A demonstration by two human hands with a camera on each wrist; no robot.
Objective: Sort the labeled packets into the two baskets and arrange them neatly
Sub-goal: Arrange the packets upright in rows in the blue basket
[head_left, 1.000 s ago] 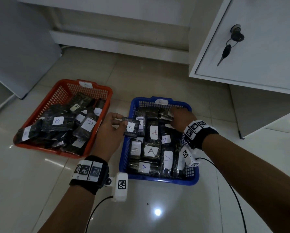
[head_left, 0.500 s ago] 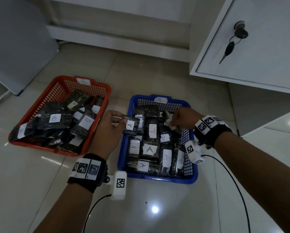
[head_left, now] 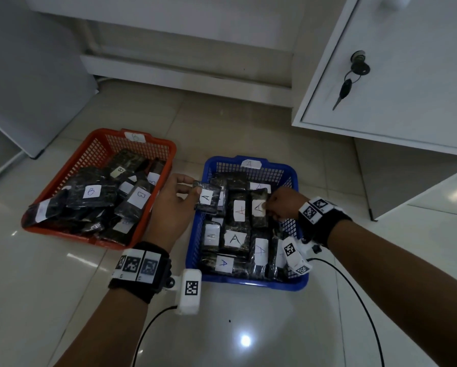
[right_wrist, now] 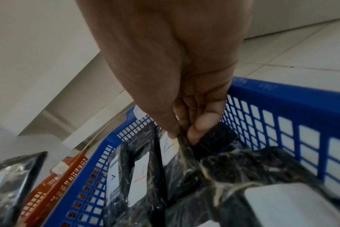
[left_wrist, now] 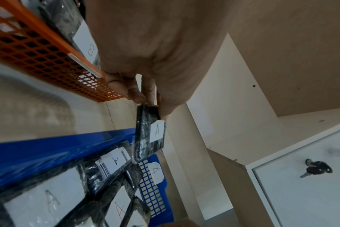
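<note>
Two mesh baskets stand on the tiled floor: an orange basket [head_left: 100,147] tagged B, piled with dark B packets, and a blue basket [head_left: 293,283] tagged A, holding several dark A packets in rows. My left hand [head_left: 178,192] pinches one A packet [head_left: 207,198] over the blue basket's left rim; the left wrist view shows this held packet [left_wrist: 151,136] between thumb and fingers. Inside the basket at the back right, my right hand [head_left: 271,207] pinches the edge of another A packet [head_left: 258,207]. In the right wrist view its fingertips [right_wrist: 194,136] grip the plastic wrap.
A white cabinet [head_left: 407,88] with a key [head_left: 344,91] in its lock stands at the right, raised off the floor. A white ledge [head_left: 185,75] runs along the back. A grey panel [head_left: 31,83] leans at the left. Wrist camera cables trail over the floor near me.
My right hand has pulled back from the basket's far end toward the middle right, bringing an A packet that now lies label up. My left hand keeps its packet at about the same spot.
</note>
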